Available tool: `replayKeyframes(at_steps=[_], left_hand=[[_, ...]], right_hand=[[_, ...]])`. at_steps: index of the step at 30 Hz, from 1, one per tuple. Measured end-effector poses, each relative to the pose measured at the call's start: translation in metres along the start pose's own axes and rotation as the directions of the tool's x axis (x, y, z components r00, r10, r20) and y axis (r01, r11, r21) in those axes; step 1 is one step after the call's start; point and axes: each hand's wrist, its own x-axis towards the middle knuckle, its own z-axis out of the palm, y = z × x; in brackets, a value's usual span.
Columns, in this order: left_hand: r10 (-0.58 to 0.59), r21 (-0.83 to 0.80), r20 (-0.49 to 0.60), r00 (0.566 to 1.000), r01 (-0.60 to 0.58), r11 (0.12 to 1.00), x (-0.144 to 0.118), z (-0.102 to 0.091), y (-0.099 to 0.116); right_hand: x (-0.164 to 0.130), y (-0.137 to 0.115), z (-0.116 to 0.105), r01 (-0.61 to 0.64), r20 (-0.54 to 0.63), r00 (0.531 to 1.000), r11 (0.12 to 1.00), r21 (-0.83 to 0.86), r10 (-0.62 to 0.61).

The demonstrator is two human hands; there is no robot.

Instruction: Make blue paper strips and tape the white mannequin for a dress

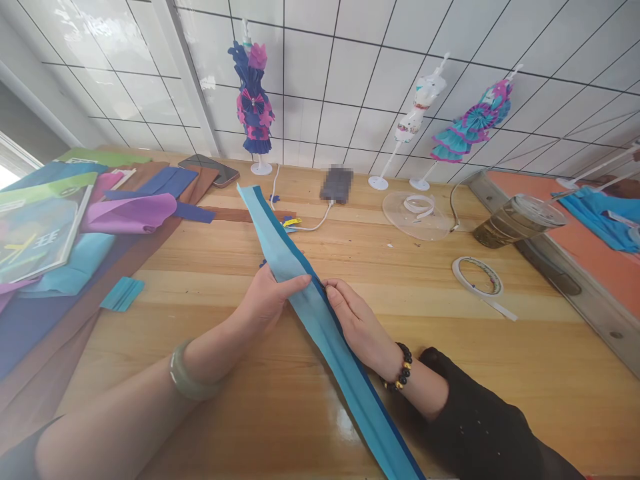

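light blue paper strip (320, 313) with a darker blue edge runs diagonally across a wooden table (450, 373), and everything here is placed from it. far left of the strip, loose sheets of coloured paper (125, 213) lie piled. just left of the strip, the left hand (267, 297) pinches it, thumb on top, fingers curled under. touching the strip's right edge, the right hand (357, 327) lies flat, fingers pressing it down. right of the strip, well apart, sits a tape roll (477, 275). behind it, by the tiled wall, stand small mannequins in paper dresses (255, 100). judging by the flat lie, the strip seems folded along its length, the crease being pressed midway; the lower part looks unpressed.
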Motion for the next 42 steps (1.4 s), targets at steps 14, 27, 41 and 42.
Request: replayKeyframes(at_steps=[14, 27, 41, 42], left_hand=[[0.006, 0.003, 0.009, 1.0, -0.006, 1.0, -0.002, 0.004, -0.008], [0.011, 0.016, 0.035, 0.999, -0.011, 1.0, -0.001, 0.004, -0.008], [0.025, 0.036, 0.034, 0.999, -0.027, 0.999, -0.001, 0.003, -0.011], [0.023, 0.035, 0.033, 0.999, -0.024, 0.999, -0.001, 0.003, -0.01]], right_hand=[[-0.001, 0.0, 0.0, -0.081, -0.016, 0.997, 0.997, 0.015, 0.081], [0.001, 0.002, 0.001, -0.018, -0.033, 0.999, 1.0, 0.015, 0.019], [0.002, 0.002, 0.0, 0.019, -0.035, 0.999, 0.999, -0.027, -0.02], [0.002, 0.003, 0.0, 0.018, -0.035, 0.999, 0.999, -0.029, -0.019]])
